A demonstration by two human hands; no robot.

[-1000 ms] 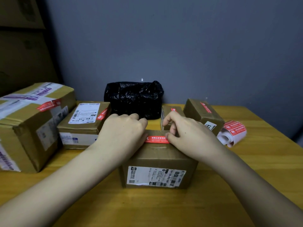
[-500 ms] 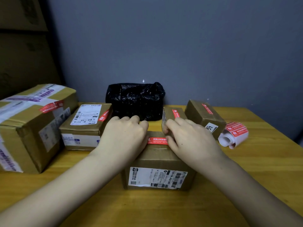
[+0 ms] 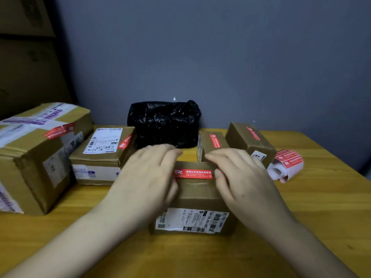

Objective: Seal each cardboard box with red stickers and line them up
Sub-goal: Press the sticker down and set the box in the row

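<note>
A brown cardboard box (image 3: 195,194) with a white shipping label on its front stands in the middle of the table. A red sticker (image 3: 193,174) lies flat across its top seam. My left hand (image 3: 149,176) rests over the box's left side, fingers loosely extended and blurred by motion. My right hand (image 3: 244,178) lies on the box's right side, fingers reaching past the far edge and thumb by the sticker's right end. Four more boxes carry red stickers: a large one (image 3: 38,155), a flat one (image 3: 104,153), and two small ones (image 3: 212,144) (image 3: 251,140).
A black plastic bag (image 3: 164,123) sits against the grey wall behind the boxes. A roll of red stickers (image 3: 286,164) lies on the wooden table (image 3: 321,207) at the right. Stacked cartons fill the dark left corner.
Both hands have slid apart from the sticker's middle toward the box's sides, so the whole red sticker now shows. The box has not moved.
</note>
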